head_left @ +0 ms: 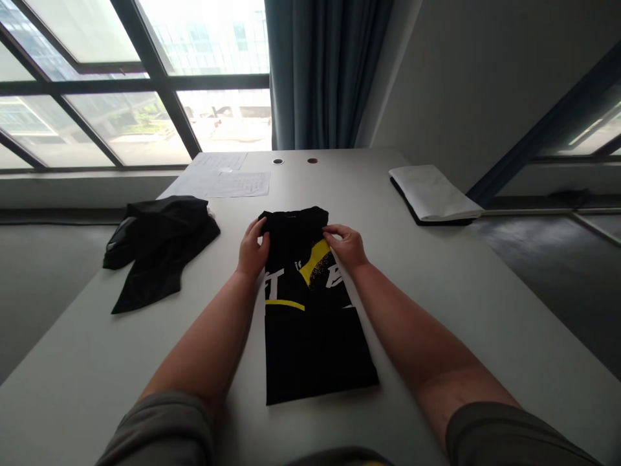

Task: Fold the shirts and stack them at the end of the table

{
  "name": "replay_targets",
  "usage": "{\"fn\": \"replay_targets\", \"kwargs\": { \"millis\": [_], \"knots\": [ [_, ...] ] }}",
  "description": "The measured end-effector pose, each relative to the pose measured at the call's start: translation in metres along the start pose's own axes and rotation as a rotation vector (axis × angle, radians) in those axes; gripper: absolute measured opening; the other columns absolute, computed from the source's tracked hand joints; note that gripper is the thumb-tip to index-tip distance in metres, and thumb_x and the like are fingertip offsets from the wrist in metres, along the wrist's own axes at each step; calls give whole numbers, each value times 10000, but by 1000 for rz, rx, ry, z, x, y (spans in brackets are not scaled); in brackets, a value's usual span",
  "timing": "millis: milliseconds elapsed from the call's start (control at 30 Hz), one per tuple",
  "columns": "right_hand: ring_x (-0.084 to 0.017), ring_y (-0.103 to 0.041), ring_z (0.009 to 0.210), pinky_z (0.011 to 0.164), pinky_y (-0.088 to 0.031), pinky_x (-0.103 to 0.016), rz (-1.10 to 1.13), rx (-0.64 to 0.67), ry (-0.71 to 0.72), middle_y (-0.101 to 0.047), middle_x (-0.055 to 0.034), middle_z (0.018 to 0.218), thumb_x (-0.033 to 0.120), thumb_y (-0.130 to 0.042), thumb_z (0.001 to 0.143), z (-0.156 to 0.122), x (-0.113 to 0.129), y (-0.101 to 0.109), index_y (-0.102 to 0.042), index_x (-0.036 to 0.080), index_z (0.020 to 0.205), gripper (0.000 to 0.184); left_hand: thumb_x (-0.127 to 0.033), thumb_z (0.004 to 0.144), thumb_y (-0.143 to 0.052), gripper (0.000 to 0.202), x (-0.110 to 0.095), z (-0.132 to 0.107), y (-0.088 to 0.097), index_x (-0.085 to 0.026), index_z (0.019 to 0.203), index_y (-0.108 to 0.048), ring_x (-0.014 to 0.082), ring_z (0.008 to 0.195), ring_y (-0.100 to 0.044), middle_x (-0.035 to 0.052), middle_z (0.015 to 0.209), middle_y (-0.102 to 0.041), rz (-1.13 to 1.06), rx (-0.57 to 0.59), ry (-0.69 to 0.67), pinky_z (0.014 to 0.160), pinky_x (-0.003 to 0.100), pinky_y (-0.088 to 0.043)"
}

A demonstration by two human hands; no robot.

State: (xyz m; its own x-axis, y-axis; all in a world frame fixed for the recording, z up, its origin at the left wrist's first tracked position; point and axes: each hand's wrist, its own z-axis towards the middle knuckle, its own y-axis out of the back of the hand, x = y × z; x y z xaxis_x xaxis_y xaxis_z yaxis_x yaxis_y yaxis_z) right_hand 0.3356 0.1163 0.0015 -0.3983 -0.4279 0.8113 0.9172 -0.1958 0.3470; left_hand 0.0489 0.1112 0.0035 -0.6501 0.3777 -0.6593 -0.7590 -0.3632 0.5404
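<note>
Black shirt (313,330) — fingers (341,230) at both edges

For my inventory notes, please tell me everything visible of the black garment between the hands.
The black garment looks like soft fabric, folded into a long, narrow shape flat on the white table. Its far half bears yellow and white print, partly lettering; its near part is plain black. The left hand and right hand touch its edges near the far end, one on each side.
</note>
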Motion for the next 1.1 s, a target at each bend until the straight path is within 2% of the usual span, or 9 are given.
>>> {"fn": "replay_targets", "kwargs": {
  "millis": [100,267,333,433,600,767,833,933,1100],
  "knots": [
    [-231,-709,976,975,-576,-403,7,42,-47,-760,-61,998,428,-683,860,-16,2,5,-742,186,983,278,-290,991,-540,393,-13,-25,17,-212,1373,-592,187,1074,-702,119,1458,-577,-22,-11,-7,1033,378,-593],
    [-209,-663,967,994,-548,-385,-163,260,-5,-716,-28,1032,276,-640,848,-37,3,24,-605,229,1409,564,-217,885,-637,437,-22,-63,42,-274,1313,-568,175,1004,-705,31,1203,-704,-10,197,28,959,364,-603],
    [-227,-638,1005,1011,-527,-384,-298,385,61,-702,-49,1024,172,-595,823,-40,3,31,-695,234,1341,531,-188,854,-629,556,-23,-71,49,-293,1391,-532,180,1005,-703,22,1187,-715,3,369,25,954,366,-600],
    [-257,-603,1087,1050,-500,-399,-442,475,122,-694,-87,1063,87,-546,793,-38,1,37,-825,235,1109,447,-170,854,-568,439,-25,-74,55,-292,1265,-668,213,1123,-668,35,1196,-722,97,563,-74,1049,388,-555],
    [-254,-592,1142,1090,-486,-420,-466,425,146,-708,-78,1102,57,-456,828,-30,1,41,-848,264,980,469,-250,950,-470,314,-32,-63,63,-289,1061,-761,225,1126,-653,36,1175,-729,187,632,-170,1086,409,-505],
    [-251,-573,1246,1176,-426,-408,-543,289,169,-684,-111,1271,131,-410,936,-24,25,18,-765,187,1242,472,-413,1061,-343,435,-48,-44,36,-275,1178,-739,231,1200,-633,51,1271,-715,300,473,-155,1130,421,-457],
    [-267,-511,1367,1257,-318,-451,-620,370,160,-612,-121,1440,214,-424,982,-26,31,1,-665,162,1403,488,-444,1059,-365,459,-52,-41,14,-282,1391,-639,250,1365,-547,56,1466,-622,376,451,-137,1189,437,-415],
    [-304,-297,1557,1296,-182,-562,-749,587,61,-365,-103,1675,372,-426,1028,-32,27,-17,-438,182,1605,608,-484,1050,-387,560,-48,-42,-14,-302,1575,-460,260,1548,-357,37,1660,-421,467,563,-123,1292,465,-293],
    [-286,-140,1617,1297,-132,-603,-812,670,-73,-121,-59,1749,539,-334,1065,-38,5,-17,-221,240,1691,703,-586,1037,-357,656,-24,-47,-21,-304,1630,-370,279,1613,-216,27,1724,-277,513,593,7,1328,518,-200]
  ]
}}
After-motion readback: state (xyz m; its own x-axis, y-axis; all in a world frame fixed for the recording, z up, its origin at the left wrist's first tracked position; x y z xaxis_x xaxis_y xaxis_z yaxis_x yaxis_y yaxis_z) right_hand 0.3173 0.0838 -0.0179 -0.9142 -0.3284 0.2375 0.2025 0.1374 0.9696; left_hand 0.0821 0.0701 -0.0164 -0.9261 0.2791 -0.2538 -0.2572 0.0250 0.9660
